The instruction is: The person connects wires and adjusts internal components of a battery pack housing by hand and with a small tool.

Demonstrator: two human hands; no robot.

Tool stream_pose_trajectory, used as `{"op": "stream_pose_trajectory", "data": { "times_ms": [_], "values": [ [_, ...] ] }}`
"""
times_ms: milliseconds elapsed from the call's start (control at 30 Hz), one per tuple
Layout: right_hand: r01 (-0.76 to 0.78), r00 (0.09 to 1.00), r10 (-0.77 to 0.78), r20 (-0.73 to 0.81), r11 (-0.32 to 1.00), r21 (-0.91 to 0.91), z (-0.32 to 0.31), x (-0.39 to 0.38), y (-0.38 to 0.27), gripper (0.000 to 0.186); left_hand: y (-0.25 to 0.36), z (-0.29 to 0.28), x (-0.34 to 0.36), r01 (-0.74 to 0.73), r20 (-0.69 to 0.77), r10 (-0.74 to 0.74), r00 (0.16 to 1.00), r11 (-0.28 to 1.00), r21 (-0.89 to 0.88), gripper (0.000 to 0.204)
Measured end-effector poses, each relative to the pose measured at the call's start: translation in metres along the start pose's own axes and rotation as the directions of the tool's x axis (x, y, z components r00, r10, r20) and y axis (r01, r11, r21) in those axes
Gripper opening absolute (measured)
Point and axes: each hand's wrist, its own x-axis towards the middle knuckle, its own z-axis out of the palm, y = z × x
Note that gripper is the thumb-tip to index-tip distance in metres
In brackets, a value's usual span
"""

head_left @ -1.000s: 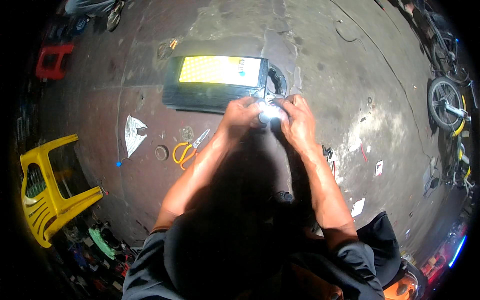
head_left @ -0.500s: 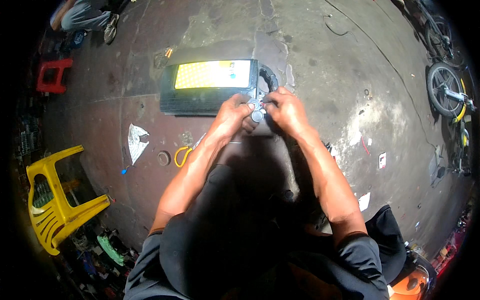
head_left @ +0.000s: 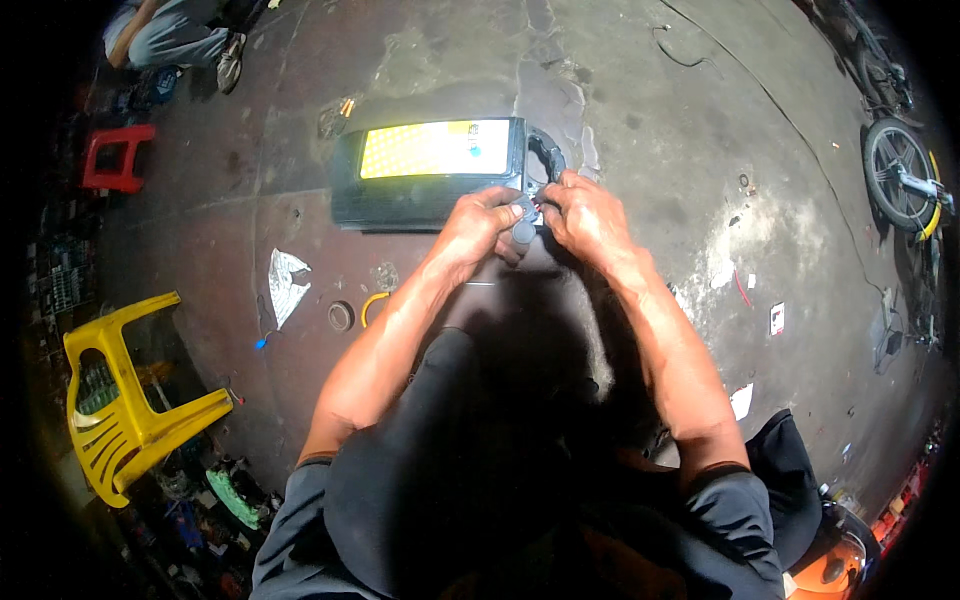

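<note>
A dark battery-like case (head_left: 390,205) with a yellow label and a black handle (head_left: 552,152) at its right end lies on the floor ahead. Beside that end, my left hand (head_left: 482,228) grips a small grey round fitting (head_left: 523,232) between thumb and fingers. My right hand (head_left: 585,218) is pinched close to it, at what looks like a thin red wire, partly hidden by the fingers. Yellow-handled scissors (head_left: 371,303) show behind my left forearm, near a tape roll (head_left: 340,315) and a white crumpled piece (head_left: 286,282).
A yellow plastic chair (head_left: 130,395) is at lower left, a red stool (head_left: 112,160) farther back. Another person's leg (head_left: 180,42) shows at upper left. Bicycle-like wheels (head_left: 890,175) line the right edge; cables (head_left: 760,85) and small scraps lie about the floor.
The bright glare at my fingertips has faded. Both hands are slightly higher in the picture, my right one shifted up beside the handle, and the whole view has shifted a little.
</note>
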Motion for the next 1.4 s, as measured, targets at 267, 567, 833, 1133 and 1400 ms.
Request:
{"op": "stream_pose_trajectory", "data": {
  "times_ms": [267, 567, 833, 1133, 1400],
  "values": [
    [0.031, 0.999, -0.031, -0.013, 0.998, 0.054, 0.005, 0.003, 0.007, 0.019, 0.003, 0.012, 0.0, -0.067, -0.058, 0.065, 0.996, 0.998, -0.021, 0.029],
    [0.006, 0.989, -0.003, -0.151, 1.0, 0.02, 0.02, -0.01, 0.007, 0.013, 0.011, 0.001, 0.011, -0.109, -0.009, 0.119, 0.993, 0.935, 0.336, 0.026],
    [-0.09, 0.986, 0.044, 0.162, 0.953, 0.29, 0.001, 0.009, 0.033, 0.027, 0.007, 0.013, 0.011, -0.095, -0.055, 0.102, 0.993, 0.988, 0.122, 0.02],
    [-0.316, 0.892, 0.45, 0.029, 0.579, 0.752, 0.035, -0.028, 0.04, 0.019, 0.011, 0.015, 0.019, -0.144, -0.024, 0.172, 0.985, 0.886, 0.442, 0.02],
    [-0.366, 0.823, 0.568, -0.021, 0.558, 0.745, 0.047, -0.036, 0.01, 0.031, 0.006, 0.016, 0.013, -0.15, -0.098, 0.387, 0.917, 0.562, 0.814, 0.032]
  ]
}}
